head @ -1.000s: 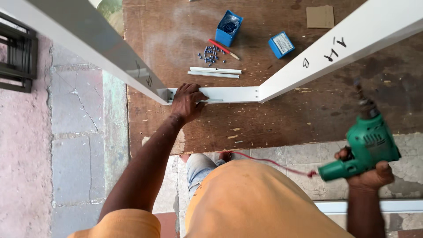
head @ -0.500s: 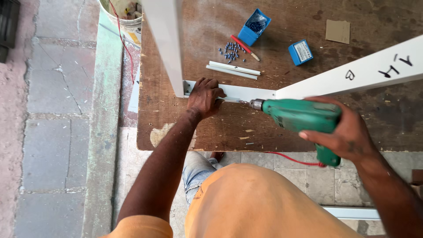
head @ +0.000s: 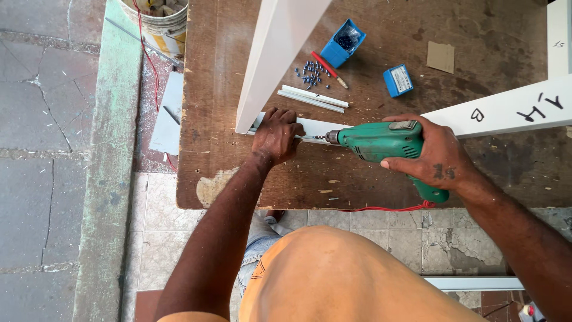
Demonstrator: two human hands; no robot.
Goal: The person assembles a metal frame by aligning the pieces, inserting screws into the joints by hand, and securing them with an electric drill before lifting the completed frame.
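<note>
My right hand (head: 438,158) grips a green electric drill (head: 381,143) lying sideways, its bit pointing left at the white frame corner (head: 316,128). My left hand (head: 277,134) presses down on that white profile right beside the drill tip. One white bar (head: 277,53) rises from the corner toward the top of the view, and another marked white bar (head: 506,110) runs off to the right. All of it rests on a worn brown wooden board (head: 238,161).
Behind the corner lie loose screws (head: 310,73), an open blue box (head: 342,43), a red pencil (head: 326,67), two short white strips (head: 313,98) and a second small blue box (head: 398,80). A bucket (head: 158,18) stands at the top left. A red cord (head: 381,209) trails off the board's front edge.
The drill swung from held up at the right down to the frame corner, bit against the profile. My left hand stayed on the corner. The view shifted so one bar now looks upright.
</note>
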